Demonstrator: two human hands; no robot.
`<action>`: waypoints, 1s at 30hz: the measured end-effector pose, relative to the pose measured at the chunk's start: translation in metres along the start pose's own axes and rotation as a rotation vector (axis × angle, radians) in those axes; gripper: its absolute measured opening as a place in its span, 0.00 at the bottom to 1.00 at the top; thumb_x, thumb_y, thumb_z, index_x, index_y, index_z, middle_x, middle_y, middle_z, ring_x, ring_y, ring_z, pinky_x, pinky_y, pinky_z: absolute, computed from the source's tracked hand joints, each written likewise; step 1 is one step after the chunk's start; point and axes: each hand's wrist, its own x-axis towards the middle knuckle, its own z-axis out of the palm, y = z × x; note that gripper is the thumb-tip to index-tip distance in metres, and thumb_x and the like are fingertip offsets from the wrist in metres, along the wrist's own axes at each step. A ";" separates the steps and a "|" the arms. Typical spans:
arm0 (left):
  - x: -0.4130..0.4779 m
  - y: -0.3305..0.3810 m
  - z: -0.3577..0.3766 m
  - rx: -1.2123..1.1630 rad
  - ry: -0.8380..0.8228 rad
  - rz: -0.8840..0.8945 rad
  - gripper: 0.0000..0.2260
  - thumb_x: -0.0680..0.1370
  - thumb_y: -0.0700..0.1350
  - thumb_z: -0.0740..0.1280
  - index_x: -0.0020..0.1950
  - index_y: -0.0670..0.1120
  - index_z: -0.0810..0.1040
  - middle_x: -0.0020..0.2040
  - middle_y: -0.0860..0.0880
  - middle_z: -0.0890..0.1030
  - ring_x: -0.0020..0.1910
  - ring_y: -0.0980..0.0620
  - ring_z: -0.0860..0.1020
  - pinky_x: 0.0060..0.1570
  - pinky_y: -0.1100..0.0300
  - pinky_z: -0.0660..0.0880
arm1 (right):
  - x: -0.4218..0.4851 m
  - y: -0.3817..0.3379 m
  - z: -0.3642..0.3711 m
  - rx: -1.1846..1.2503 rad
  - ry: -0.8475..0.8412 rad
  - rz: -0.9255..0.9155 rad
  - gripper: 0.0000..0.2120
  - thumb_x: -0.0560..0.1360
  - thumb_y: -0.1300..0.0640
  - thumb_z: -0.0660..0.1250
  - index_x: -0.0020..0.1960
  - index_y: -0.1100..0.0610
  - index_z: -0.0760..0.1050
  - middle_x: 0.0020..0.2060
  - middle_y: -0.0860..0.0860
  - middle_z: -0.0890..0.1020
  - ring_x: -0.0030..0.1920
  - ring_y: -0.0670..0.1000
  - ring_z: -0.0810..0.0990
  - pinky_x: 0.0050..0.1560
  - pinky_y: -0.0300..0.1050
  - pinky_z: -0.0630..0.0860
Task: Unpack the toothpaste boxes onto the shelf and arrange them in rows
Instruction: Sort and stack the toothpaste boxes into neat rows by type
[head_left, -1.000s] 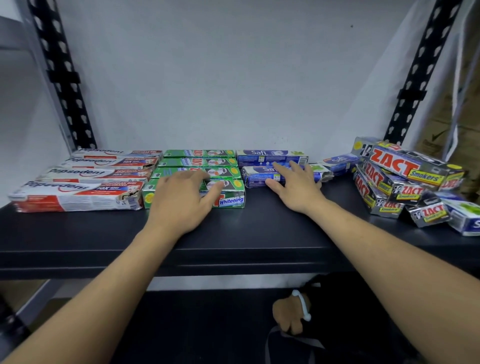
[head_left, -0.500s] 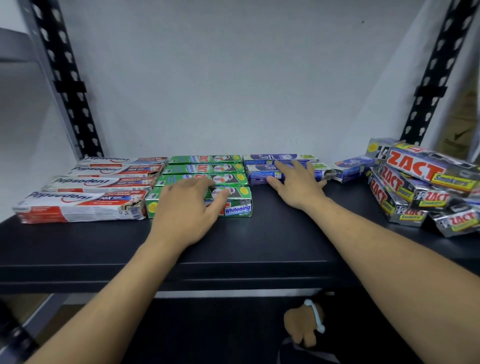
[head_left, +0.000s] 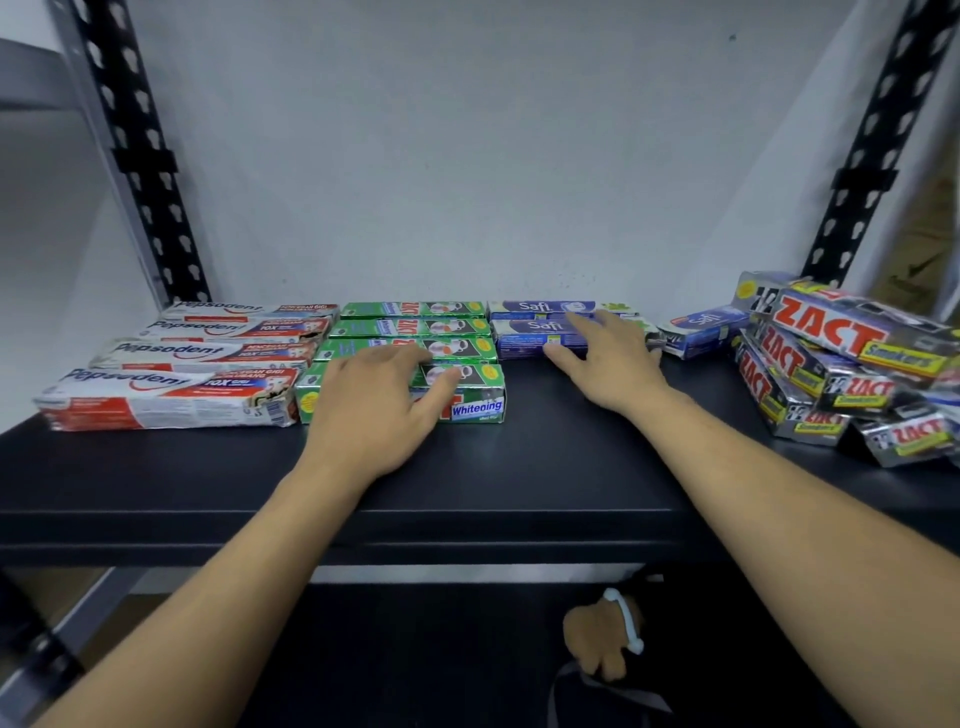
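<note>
On the black shelf (head_left: 545, 467) several white-and-red Pepsodent boxes (head_left: 171, 395) lie in a row at the left. Beside them lie several green Zact Whitening boxes (head_left: 415, 332). My left hand (head_left: 374, 410) rests flat on the front green box (head_left: 478, 400), fingers straight. Two purple Safi boxes (head_left: 540, 312) lie one behind the other further right. My right hand (head_left: 608, 358) presses with straight fingers on the front Safi box (head_left: 524, 340). A third Safi box (head_left: 701, 327) lies askew to the right.
A loose pile of silver-and-red Zact Smokers boxes (head_left: 831, 358) fills the right end of the shelf. Black perforated uprights (head_left: 140, 156) stand at both back corners, with a white wall behind. Below the shelf lies a dark bag with a brown plush charm (head_left: 597, 639).
My right hand has slid the front Safi box back until it lies close against the rear one. My left hand stays on the front green box.
</note>
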 end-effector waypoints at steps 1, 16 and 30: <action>0.000 0.000 0.000 0.000 0.000 -0.001 0.30 0.77 0.67 0.50 0.62 0.50 0.79 0.57 0.49 0.83 0.57 0.46 0.78 0.59 0.49 0.69 | -0.003 0.006 -0.005 0.027 0.071 0.007 0.26 0.79 0.37 0.56 0.75 0.46 0.66 0.76 0.54 0.63 0.75 0.61 0.59 0.70 0.67 0.60; 0.000 -0.001 0.000 0.019 -0.004 -0.004 0.29 0.77 0.67 0.50 0.62 0.51 0.79 0.58 0.48 0.83 0.59 0.46 0.78 0.59 0.49 0.68 | -0.021 0.066 -0.033 -0.218 0.059 0.225 0.23 0.77 0.60 0.62 0.69 0.66 0.65 0.68 0.61 0.68 0.66 0.66 0.69 0.64 0.56 0.69; 0.000 -0.001 0.001 0.038 0.018 0.005 0.31 0.77 0.67 0.49 0.62 0.50 0.80 0.58 0.47 0.83 0.59 0.45 0.78 0.58 0.49 0.69 | 0.009 0.092 -0.026 -0.272 0.090 0.130 0.31 0.76 0.56 0.60 0.78 0.50 0.60 0.77 0.59 0.58 0.77 0.63 0.54 0.74 0.59 0.59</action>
